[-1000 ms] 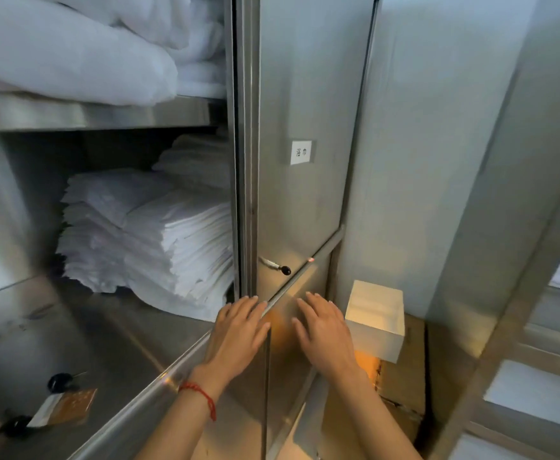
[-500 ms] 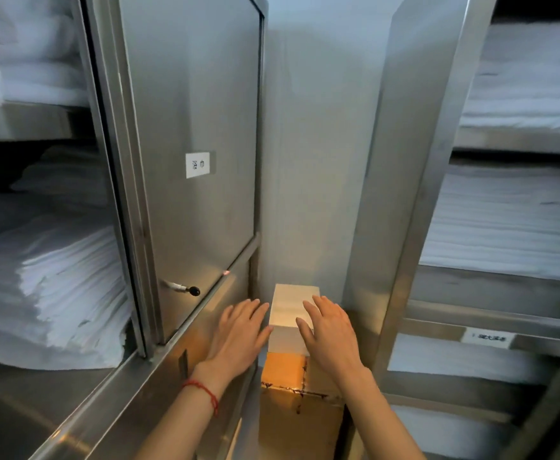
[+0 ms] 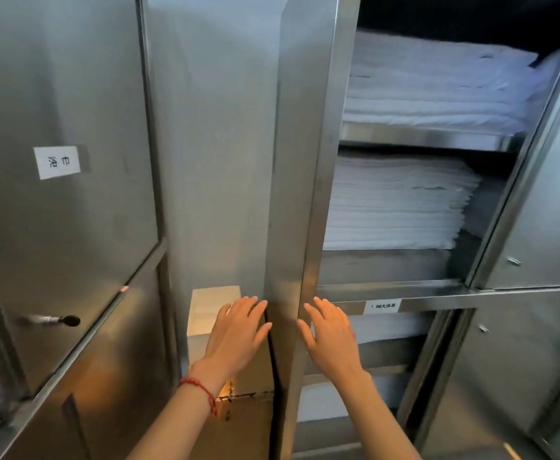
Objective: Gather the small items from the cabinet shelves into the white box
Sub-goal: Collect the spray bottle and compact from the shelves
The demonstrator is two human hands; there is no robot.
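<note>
A small white box stands on a brown cardboard carton in the narrow gap between two steel cabinets. My left hand, a red string at its wrist, hovers flat over the box's right side with fingers spread and nothing in it. My right hand is held out, open and empty, in front of the right cabinet's lower shelves, just right of the open steel door. No small items show on the shelves in view.
The right cabinet holds stacks of folded white linen on steel shelves, with a labelled shelf edge. The left cabinet door carries a paper label and a key in its lock. A grey wall fills the gap's back.
The view has swung right, from the left cabinet's shelf with a brush and key to the right cabinet's linen. Both hands stay held out open, now astride the right cabinet's open door.
</note>
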